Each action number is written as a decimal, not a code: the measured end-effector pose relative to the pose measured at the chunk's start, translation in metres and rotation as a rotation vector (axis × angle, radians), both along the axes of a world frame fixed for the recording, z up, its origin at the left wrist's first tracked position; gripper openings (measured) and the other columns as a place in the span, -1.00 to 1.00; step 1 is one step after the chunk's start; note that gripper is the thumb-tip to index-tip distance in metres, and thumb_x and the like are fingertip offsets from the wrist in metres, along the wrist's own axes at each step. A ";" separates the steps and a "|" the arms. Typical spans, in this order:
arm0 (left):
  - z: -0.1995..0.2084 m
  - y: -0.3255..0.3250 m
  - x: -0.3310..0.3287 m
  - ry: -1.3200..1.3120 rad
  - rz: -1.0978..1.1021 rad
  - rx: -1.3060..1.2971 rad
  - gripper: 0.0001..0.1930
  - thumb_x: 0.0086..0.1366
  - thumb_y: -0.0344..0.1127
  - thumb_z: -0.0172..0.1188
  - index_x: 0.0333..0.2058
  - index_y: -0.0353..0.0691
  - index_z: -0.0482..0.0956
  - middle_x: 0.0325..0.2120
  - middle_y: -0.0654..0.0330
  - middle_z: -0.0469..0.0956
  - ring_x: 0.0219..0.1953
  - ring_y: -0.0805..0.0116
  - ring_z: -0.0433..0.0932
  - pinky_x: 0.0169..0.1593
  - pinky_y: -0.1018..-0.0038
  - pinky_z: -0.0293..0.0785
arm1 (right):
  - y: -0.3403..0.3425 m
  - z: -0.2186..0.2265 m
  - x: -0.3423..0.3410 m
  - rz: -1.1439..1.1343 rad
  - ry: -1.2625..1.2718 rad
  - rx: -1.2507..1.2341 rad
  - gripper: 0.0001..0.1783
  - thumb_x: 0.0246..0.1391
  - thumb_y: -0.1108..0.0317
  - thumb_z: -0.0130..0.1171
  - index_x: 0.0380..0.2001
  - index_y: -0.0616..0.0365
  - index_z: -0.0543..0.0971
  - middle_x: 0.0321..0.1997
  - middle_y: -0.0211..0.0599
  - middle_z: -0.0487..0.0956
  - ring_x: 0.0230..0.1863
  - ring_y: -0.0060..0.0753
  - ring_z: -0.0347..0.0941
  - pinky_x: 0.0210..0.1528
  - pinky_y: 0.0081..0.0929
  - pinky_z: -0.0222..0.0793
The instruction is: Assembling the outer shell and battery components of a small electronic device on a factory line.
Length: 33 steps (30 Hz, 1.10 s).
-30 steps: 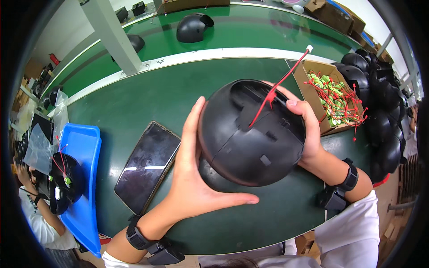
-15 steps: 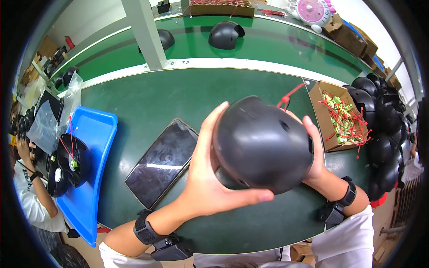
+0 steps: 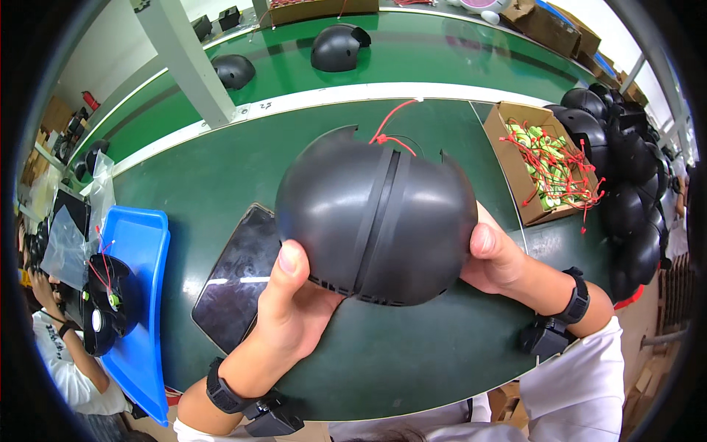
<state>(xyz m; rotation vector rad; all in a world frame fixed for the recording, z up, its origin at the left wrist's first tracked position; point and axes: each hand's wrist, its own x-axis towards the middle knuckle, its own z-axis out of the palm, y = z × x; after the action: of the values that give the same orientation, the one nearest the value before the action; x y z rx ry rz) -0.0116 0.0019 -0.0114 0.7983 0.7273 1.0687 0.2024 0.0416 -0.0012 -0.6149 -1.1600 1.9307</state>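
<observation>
1. Round it comes: the shell (image 3: pixel 324 206) has turned, red wire (image 3: pixel 381 138) now beyond it, so its groove (image 3: pixel 378 214) faces the wearer.
2. Left hand (image 3: pixel 298 317), right hand (image 3: pixel 495 258): fingers clamped on its sides, over the surface (image 3: pixel 412 361).

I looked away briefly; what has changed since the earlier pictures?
The black shell has been turned, bringing its grooved side into view, and shifted slightly left; its red wire now shows behind its upper edge. The left hand has brought its thumb onto the shell. Two black domes at the back have moved right. The right hand still holds on; the blue tray and cardboard box stayed put.
</observation>
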 end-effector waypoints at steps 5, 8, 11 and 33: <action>-0.001 0.003 0.002 -0.106 -0.039 -0.010 0.05 -0.01 0.25 0.32 0.30 -0.18 0.03 0.22 0.07 0.21 0.27 0.16 0.20 0.28 0.20 0.16 | 0.010 0.001 0.004 -0.004 -0.006 0.006 0.17 -0.30 0.10 0.49 0.30 0.27 0.04 0.22 -0.11 0.30 0.23 -0.28 0.26 0.28 -0.34 0.12; -0.010 0.004 0.000 -0.008 -0.060 0.045 0.27 -0.19 -0.18 0.56 0.33 -0.19 -0.26 0.30 0.02 0.00 0.31 0.16 0.12 0.31 0.21 0.11 | 0.020 0.010 0.008 -0.007 -0.159 0.274 0.55 -0.67 -0.06 0.64 0.33 0.37 -0.09 0.34 -0.04 0.15 0.32 -0.23 0.17 0.31 -0.28 0.10; -0.009 0.014 -0.002 0.381 -0.075 0.629 0.30 -0.28 -0.28 0.62 0.29 -0.27 -0.24 0.32 -0.03 -0.09 0.34 0.04 0.03 0.33 0.21 0.01 | 0.028 0.020 0.027 0.114 -0.392 0.778 0.55 -0.75 0.01 0.67 0.32 0.37 -0.03 0.35 -0.02 0.14 0.32 -0.21 0.16 0.33 -0.26 0.08; -0.018 0.008 0.001 0.840 0.159 0.736 -0.13 -0.11 -0.22 0.49 0.13 -0.40 0.19 0.08 -0.15 0.32 0.18 -0.06 0.32 0.20 0.22 0.27 | 0.038 0.071 0.012 0.017 -1.347 1.314 0.27 -0.63 0.09 0.51 0.24 0.26 0.12 0.15 0.15 0.23 0.18 0.16 0.22 0.19 -0.18 0.25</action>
<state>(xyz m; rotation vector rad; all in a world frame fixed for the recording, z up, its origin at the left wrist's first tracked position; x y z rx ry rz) -0.0105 0.0098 -0.0291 1.9112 1.1190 1.1435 0.2143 0.0796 0.0693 -1.0586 -2.7439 0.1564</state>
